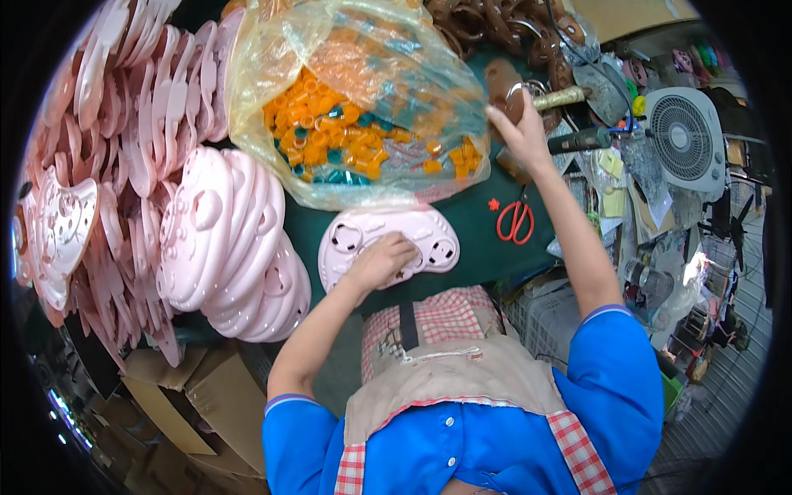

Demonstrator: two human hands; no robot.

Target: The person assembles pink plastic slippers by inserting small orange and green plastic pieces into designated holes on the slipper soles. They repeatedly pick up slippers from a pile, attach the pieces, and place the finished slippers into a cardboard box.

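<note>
A pale pink moulded plastic panel (441, 227) with round cut-outs lies flat on the dark green table in front of me. My left hand (386, 261) rests on its middle, fingers bent and pressed against it; the fingertips are partly hidden. Farther off to the right, my right hand (521, 136) has its thumb and fingers around the lower end of a brown plastic piece (502, 81), by the bag's right edge. A clear yellowish bag (256, 140) spreads beyond the pink panel, holding many small orange plastic parts (330, 128) and some teal ones.
Stacked pink panels (219, 239) crowd the left side. Red-handled scissors (516, 221) lie right of the panel, near a small red piece (493, 204). More brown parts (470, 21) sit at the back. A green-handled tool (577, 140) and white fan (685, 136) stand right. Cardboard boxes (231, 404) are lower left.
</note>
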